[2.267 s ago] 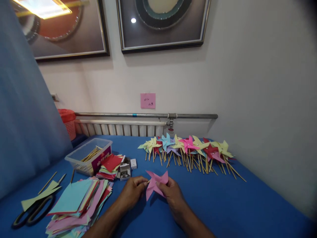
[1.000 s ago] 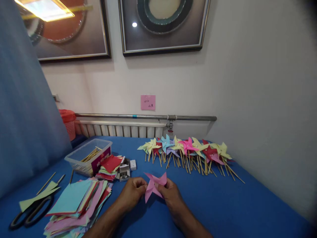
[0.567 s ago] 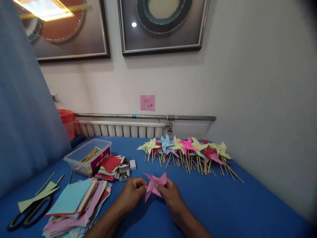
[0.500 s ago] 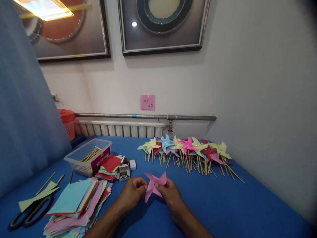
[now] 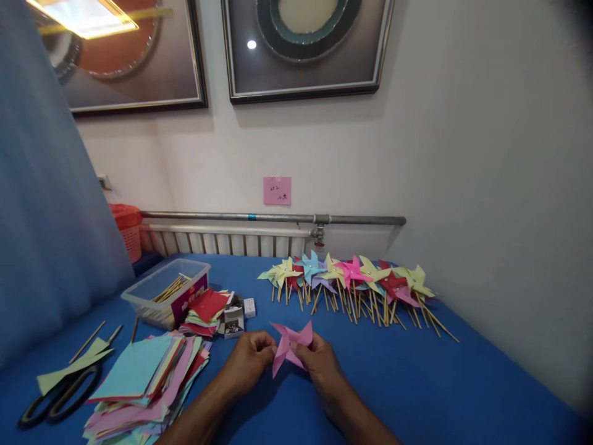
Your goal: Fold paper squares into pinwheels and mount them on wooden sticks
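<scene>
Between my two hands is a pink paper pinwheel (image 5: 293, 341), its blades folded in toward the middle and no stick on it. My right hand (image 5: 322, 364) pinches it from the right, the thumb lying over its centre. On the other side, my left hand (image 5: 252, 358) is closed, thumb and forefinger pinched at the pinwheel's left edge; the curled fingers hide their exact hold. Just beyond the left hand stands a small open box of metal pins (image 5: 233, 324). A stack of coloured paper squares (image 5: 134, 371) lies left of my left forearm.
Finished pinwheels on sticks (image 5: 352, 272) lie in a row at the back right. At left are a clear plastic tub of sticks (image 5: 132, 298), smaller paper squares (image 5: 204, 309), and black-handled scissors (image 5: 74, 395) under pale green paper (image 5: 69, 368). A blue cloth (image 5: 417, 383) covers the table.
</scene>
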Action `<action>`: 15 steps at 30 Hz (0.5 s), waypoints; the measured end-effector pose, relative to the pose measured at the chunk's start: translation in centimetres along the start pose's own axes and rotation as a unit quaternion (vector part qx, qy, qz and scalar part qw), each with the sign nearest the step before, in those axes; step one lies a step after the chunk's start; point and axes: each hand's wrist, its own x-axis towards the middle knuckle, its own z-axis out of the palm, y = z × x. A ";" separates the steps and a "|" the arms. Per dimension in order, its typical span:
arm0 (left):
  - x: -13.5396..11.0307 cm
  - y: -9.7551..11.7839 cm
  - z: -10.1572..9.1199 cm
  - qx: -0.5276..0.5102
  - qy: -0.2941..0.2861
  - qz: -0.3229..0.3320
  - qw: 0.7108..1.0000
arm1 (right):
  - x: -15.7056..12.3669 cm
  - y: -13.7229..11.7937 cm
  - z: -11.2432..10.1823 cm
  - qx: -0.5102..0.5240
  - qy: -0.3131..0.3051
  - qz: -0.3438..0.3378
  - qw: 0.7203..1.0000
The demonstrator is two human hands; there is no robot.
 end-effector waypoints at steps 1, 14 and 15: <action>0.0 -0.1 0.0 -0.001 0.001 0.001 1.000 | 0.0 0.1 0.1 0.000 0.005 0.001 1.000; 0.1 -0.2 -0.2 -0.002 -0.002 -0.001 1.000 | -0.1 -0.4 0.2 0.000 0.016 0.015 1.000; 0.1 -0.1 -0.2 0.000 -0.001 -0.002 1.000 | -0.1 -0.5 0.3 -0.001 0.017 0.014 1.000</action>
